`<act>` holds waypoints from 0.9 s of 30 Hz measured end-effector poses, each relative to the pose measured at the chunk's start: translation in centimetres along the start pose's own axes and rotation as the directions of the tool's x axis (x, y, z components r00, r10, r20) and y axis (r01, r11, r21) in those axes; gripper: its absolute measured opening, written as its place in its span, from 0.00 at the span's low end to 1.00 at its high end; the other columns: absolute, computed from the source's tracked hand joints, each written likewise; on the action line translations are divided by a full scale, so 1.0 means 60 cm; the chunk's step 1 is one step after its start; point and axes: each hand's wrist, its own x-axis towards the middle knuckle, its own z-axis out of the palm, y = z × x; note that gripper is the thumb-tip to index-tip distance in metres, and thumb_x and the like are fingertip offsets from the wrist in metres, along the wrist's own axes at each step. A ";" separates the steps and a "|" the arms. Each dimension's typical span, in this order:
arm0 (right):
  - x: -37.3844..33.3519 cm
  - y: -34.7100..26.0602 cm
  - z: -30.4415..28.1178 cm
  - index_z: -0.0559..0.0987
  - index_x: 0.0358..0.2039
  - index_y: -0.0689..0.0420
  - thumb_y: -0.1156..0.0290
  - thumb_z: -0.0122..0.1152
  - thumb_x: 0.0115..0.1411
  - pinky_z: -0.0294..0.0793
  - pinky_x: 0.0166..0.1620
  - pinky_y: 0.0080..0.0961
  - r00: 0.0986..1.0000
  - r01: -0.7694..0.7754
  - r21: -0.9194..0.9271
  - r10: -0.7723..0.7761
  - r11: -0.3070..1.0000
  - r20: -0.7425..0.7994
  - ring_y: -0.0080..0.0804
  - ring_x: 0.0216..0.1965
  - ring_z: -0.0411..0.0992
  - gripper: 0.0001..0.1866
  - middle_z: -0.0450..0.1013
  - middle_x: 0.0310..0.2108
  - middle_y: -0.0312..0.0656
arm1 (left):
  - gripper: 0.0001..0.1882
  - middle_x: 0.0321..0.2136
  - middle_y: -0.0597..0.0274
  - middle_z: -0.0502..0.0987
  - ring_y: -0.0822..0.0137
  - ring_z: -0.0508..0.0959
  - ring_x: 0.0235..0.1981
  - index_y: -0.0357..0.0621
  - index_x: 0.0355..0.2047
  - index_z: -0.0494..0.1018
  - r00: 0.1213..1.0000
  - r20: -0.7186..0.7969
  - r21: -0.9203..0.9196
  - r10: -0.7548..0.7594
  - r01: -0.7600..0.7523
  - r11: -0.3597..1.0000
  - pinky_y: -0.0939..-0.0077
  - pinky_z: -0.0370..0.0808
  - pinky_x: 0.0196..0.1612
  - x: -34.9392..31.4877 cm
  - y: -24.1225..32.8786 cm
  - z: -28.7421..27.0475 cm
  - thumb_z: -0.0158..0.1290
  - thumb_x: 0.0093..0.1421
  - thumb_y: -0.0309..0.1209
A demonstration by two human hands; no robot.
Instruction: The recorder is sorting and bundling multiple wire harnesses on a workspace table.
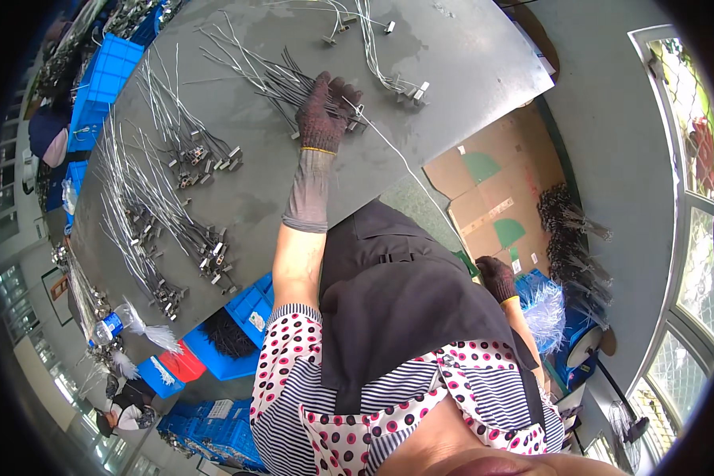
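Note:
My left hand (325, 111), in a dark knitted glove and grey sleeve cover, is closed around a bundle of dark cables (287, 82) on the metal table. Small connectors poke out around the hand. A white string (403, 161) is looped at the bundle's right end and runs down over the table edge toward my right side. My right hand (497, 278), also gloved, is low beside my apron with its fingers curled; the string leads to its fingertips, though its end is hard to see.
More cable bundles with metal connectors (202, 159) lie on the grey table (246, 170), left and far. Blue bins (252, 309) stand below its left edge. Cardboard (492, 186) is at the right, with hanging dark cable bundles (571, 238) beyond. A person (127, 412) is at lower left.

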 end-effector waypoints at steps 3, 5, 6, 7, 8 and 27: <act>0.000 -0.001 -0.005 0.81 0.42 0.47 0.60 0.58 0.63 0.75 0.43 0.40 1.000 0.000 0.012 0.000 1.000 -0.003 0.47 0.40 0.77 0.11 0.78 0.37 0.45 | 0.13 0.36 0.57 0.78 0.57 0.80 0.37 0.42 0.44 0.76 0.996 0.082 0.087 0.020 -0.027 0.996 0.46 0.77 0.51 -0.012 -0.018 -0.005 0.59 0.62 0.33; 0.009 -0.005 -0.011 0.81 0.42 0.47 0.60 0.58 0.63 0.75 0.43 0.41 1.000 0.027 0.038 -0.026 0.999 -0.007 0.47 0.40 0.77 0.11 0.78 0.37 0.45 | 0.13 0.37 0.57 0.79 0.56 0.80 0.37 0.42 0.45 0.75 0.986 0.162 0.142 -0.022 -0.001 0.990 0.46 0.77 0.51 -0.018 -0.032 -0.023 0.59 0.63 0.33; 0.016 -0.011 -0.015 0.81 0.42 0.47 0.60 0.58 0.62 0.75 0.43 0.40 0.999 0.046 0.021 -0.046 0.999 0.000 0.47 0.40 0.77 0.11 0.78 0.37 0.45 | 0.13 0.37 0.57 0.79 0.56 0.80 0.37 0.43 0.46 0.75 0.984 0.159 0.155 -0.077 0.052 0.987 0.47 0.77 0.51 -0.023 -0.040 -0.028 0.58 0.63 0.33; 0.022 -0.015 -0.018 0.81 0.42 0.47 0.59 0.58 0.62 0.75 0.43 0.40 0.998 0.067 0.004 -0.067 0.998 0.008 0.47 0.40 0.77 0.11 0.78 0.37 0.45 | 0.13 0.37 0.58 0.79 0.56 0.80 0.38 0.43 0.47 0.75 0.979 0.154 0.166 -0.131 0.105 0.980 0.47 0.78 0.51 -0.029 -0.047 -0.034 0.57 0.64 0.33; 0.028 -0.010 -0.012 0.81 0.42 0.48 0.60 0.58 0.62 0.76 0.42 0.39 0.996 0.086 0.080 -0.086 0.993 -0.012 0.47 0.40 0.77 0.11 0.78 0.37 0.44 | 0.13 0.37 0.58 0.79 0.56 0.80 0.38 0.43 0.47 0.75 0.979 0.155 0.168 -0.132 0.106 0.980 0.47 0.78 0.51 -0.035 -0.056 -0.041 0.57 0.64 0.33; 0.096 -0.193 -0.021 0.79 0.40 0.64 0.63 0.52 0.67 0.72 0.36 0.23 0.977 0.103 0.700 -0.204 0.707 0.062 0.23 0.30 0.71 0.16 0.74 0.28 0.36 | 0.12 0.32 0.59 0.80 0.59 0.82 0.35 0.40 0.43 0.76 0.986 0.128 0.363 -0.104 0.051 0.930 0.70 0.80 0.32 -0.096 -0.072 -0.045 0.54 0.67 0.36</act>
